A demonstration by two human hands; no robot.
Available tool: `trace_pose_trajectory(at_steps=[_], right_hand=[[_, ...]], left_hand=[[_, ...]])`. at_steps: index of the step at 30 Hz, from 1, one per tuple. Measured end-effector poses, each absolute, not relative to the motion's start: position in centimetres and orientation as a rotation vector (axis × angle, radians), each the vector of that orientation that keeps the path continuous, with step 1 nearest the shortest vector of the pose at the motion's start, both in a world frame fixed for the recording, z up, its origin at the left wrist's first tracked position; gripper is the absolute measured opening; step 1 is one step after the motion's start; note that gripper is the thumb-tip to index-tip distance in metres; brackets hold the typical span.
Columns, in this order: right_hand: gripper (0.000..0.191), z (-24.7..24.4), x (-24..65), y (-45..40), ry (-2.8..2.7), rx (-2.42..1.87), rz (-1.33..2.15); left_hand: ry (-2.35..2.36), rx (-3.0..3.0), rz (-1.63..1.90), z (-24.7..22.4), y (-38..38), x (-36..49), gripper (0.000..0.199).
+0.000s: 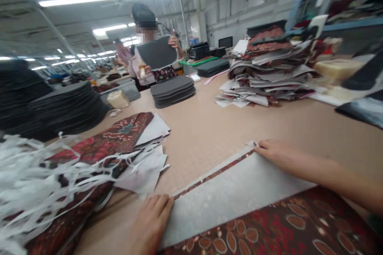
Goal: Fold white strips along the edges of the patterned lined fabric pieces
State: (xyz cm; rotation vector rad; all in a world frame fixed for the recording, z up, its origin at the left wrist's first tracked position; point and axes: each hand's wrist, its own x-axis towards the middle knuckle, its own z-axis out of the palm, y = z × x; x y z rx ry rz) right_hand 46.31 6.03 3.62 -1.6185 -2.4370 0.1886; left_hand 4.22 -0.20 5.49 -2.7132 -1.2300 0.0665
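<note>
from my remote seat i see white strips (pixel 36 171) heaped over patterned fabric pieces (pixel 98 147) at far left; my left hand (pixel 151 223) lies flat, fingers together, on the near corner of the grey-backed fabric panel (pixel 236 191) on the table (pixel 203 127); my right hand (pixel 278 154) presses its far corner, fingers extended

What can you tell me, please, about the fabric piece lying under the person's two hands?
The fabric piece lies flat on the beige table, close to the camera. Most of what shows is a pale grey-white, slightly speckled backing; a dark brown cloth with red leaf and flower print shows at its near side and as a thin strip along its far edge. The left hand presses on its near left corner, and the right hand rests flat on its far corner. Its near side runs out of view.
</note>
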Motion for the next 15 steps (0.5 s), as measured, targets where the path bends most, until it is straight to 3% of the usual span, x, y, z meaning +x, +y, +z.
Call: trace_pose_trajectory(at_steps=[4, 9, 15], right_hand=[[0.029, 5.4, 40.4, 7.1, -2.781, -1.332, -0.032], [0.024, 6.0, 28.7, 5.6, -2.875, -0.660, 0.337], [0.017, 3.3, 22.2, 5.9, -2.833, -0.489, 0.445]], left_hand=[[-1.167, -2.595, -0.319, 4.7, -0.4, 4.2, 0.034], [-1.102, -2.558, -0.452, 3.5, -1.0, 4.3, 0.027], [-1.163, -2.532, -0.616, 3.1, -2.3, 3.0, 0.025]])
